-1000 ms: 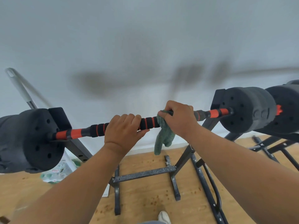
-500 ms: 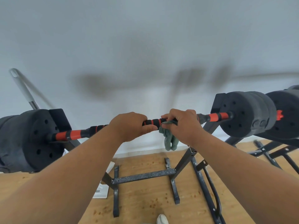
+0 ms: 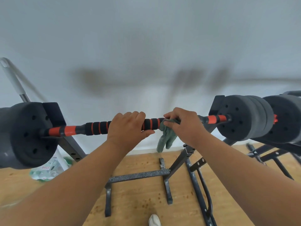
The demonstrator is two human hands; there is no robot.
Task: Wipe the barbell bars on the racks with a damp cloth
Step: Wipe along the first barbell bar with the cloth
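A barbell bar (image 3: 96, 128) with black foam grips and orange bands runs across the middle, resting on a dark metal rack (image 3: 71, 146). Black weight plates sit at its left end (image 3: 31, 136) and right end (image 3: 244, 118). My left hand (image 3: 128, 128) is wrapped over the bar's middle. My right hand (image 3: 185, 124) presses a green cloth (image 3: 167, 137) against the bar just right of the left hand; the cloth's loose end hangs below the bar.
The rack's base bars (image 3: 138, 176) lie on the wooden floor below. More dark frame tubes (image 3: 202, 190) and another loaded barbell (image 3: 286, 118) stand at the right. A white pole (image 3: 14, 80) leans on the wall at left, above a plastic bag (image 3: 47, 168). My shoe (image 3: 154, 220) shows at the bottom.
My right hand and the cloth have slid a little along the bar, and more of the cloth now hangs down. The left hand has opened its grip slightly, staying on the bar.
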